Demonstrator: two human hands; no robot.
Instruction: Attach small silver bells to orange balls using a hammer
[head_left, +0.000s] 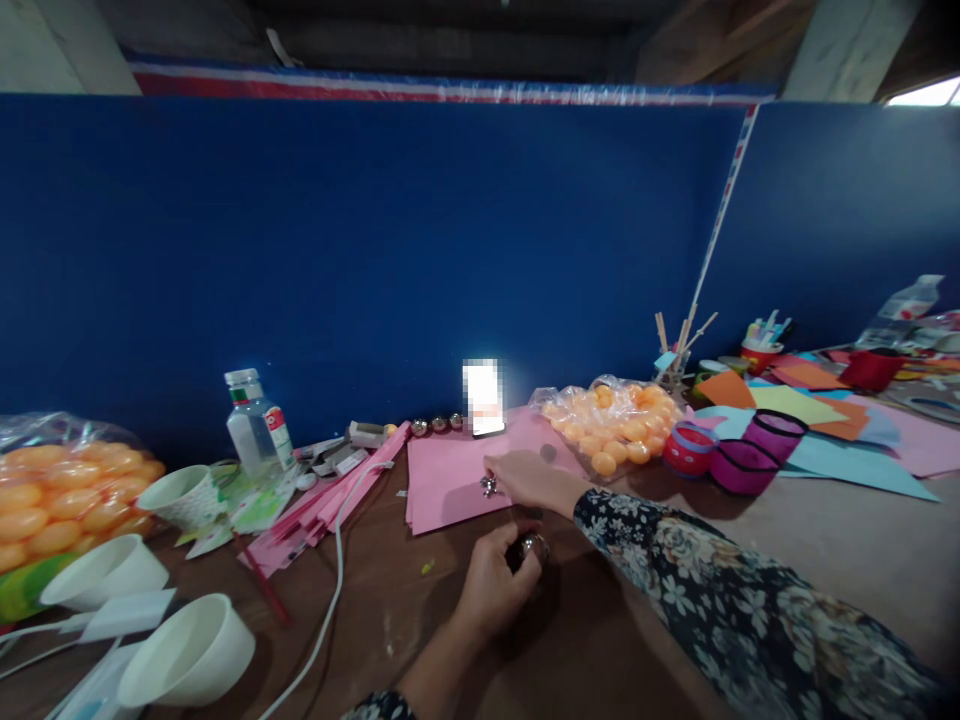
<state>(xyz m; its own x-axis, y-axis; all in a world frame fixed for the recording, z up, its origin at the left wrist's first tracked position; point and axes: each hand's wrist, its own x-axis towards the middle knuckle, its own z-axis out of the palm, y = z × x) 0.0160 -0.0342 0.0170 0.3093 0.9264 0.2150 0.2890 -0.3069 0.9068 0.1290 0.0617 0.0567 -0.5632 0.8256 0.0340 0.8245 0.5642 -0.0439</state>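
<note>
A shiny metallic ball (533,546) is between the thumb and fingers of my left hand (496,580), low over the brown table. Just beyond it, my right hand (534,478) reaches across the pink paper (442,480), its fingers bent together. Small shiny silver bits (490,486) show right at those fingertips; I cannot make out what they are or how firmly they are gripped. More metallic balls (437,424) stand in a row behind the paper, beside a lit phone-like screen (484,398).
Bags of orange balls lie at right (622,425) and far left (75,490). A clear bottle (259,425), white cups (191,650) and a white cable (339,570) are on the left. Purple felt cups (744,466) and coloured papers (855,470) lie right. A blue partition (375,250) stands behind.
</note>
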